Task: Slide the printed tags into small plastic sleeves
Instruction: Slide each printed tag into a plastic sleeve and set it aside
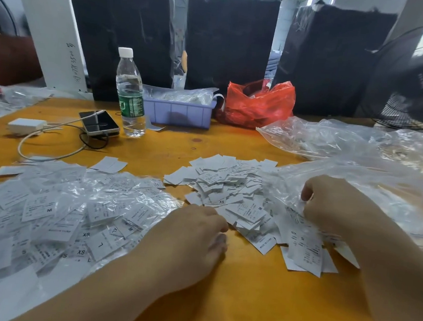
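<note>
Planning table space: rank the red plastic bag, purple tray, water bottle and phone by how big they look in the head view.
1. red plastic bag
2. purple tray, close behind the bag, though the bottle hides its left end
3. water bottle
4. phone

The bottle and phone sit slightly nearer the camera, so their apparent size is a little flattered.

Loose white printed tags (231,187) heaped centre; sleeved tags (67,214) spread left; clear plastic sleeves (292,190) piled right.
</note>
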